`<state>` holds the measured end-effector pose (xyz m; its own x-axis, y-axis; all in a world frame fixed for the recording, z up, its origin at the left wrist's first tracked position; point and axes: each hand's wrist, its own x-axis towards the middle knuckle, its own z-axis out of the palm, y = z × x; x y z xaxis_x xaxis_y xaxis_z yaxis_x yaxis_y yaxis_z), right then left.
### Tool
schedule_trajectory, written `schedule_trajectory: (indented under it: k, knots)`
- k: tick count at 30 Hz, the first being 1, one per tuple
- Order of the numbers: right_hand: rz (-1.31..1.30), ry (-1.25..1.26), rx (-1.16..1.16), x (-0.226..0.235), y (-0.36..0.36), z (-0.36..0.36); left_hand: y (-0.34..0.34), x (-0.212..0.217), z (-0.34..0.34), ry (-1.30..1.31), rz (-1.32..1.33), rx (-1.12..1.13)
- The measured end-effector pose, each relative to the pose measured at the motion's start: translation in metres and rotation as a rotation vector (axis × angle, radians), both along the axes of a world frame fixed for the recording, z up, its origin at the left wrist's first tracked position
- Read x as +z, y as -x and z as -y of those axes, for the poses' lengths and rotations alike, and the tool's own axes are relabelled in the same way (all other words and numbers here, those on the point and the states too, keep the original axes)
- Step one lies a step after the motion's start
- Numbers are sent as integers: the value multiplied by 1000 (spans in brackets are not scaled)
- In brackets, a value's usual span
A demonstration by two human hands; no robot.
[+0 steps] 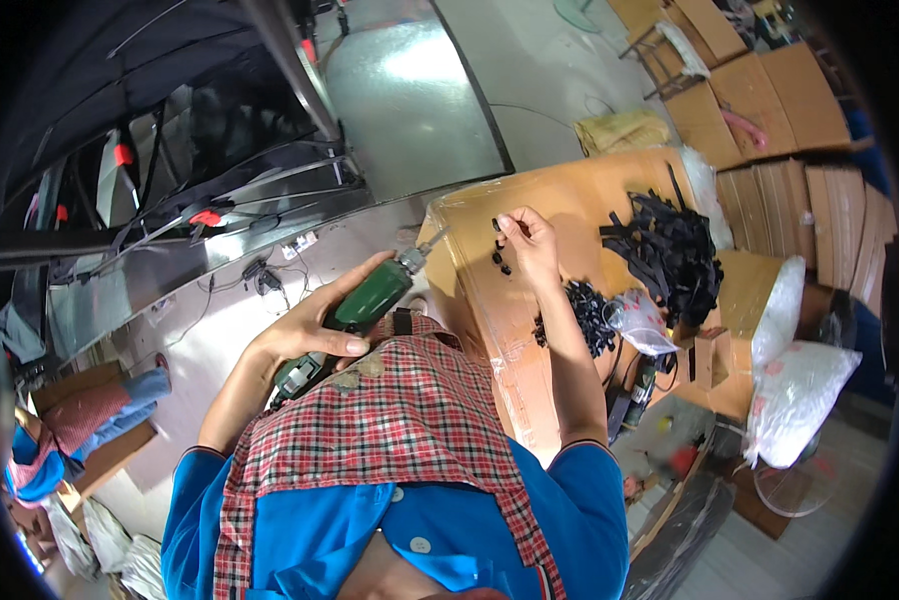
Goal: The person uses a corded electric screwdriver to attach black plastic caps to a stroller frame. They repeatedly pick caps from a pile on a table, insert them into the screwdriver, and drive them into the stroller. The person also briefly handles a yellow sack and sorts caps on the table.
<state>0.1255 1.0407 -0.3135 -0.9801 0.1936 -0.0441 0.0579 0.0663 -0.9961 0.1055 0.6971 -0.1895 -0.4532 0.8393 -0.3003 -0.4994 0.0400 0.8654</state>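
Note:
My left hand point(305, 325) is wrapped round the body of a green power screwdriver point(373, 298), whose bit points away toward the corner of a cardboard box point(570, 190). Over the top of that box, my right hand point(532, 245) has thumb and fingertips pinched on a small black part point(498, 224). Close below these fingertips lie a few small black pieces point(500, 262). Beside my right forearm is a heap of small black parts point(590, 312), with a clear plastic bag point(640, 322) against it. A tangle of black straps point(670, 250) lies farther right on the box.
A second green power tool point(642, 388) lies by the small open carton point(708, 355). At the left stands a black frame with metal bars point(315, 70). A person point(80, 435) is at the lower left. Stacked cardboard boxes point(760, 100) and a white plastic sack point(800, 395) are at right.

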Motion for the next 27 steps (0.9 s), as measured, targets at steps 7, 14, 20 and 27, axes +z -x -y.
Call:
schedule_trajectory:
  k: [7,14,20,27]
  knots:
    - [-79,649,405,79,33,62,-4,0,10,-86,-214,46]
    - [-10,486,478,107,53,96,8,-1,44,-115,-337,83]
    - [-85,88,456,143,64,136,27,5,85,-126,-284,52]
    - [-562,59,-80,175,148,143,60,10,133,-318,-253,101]
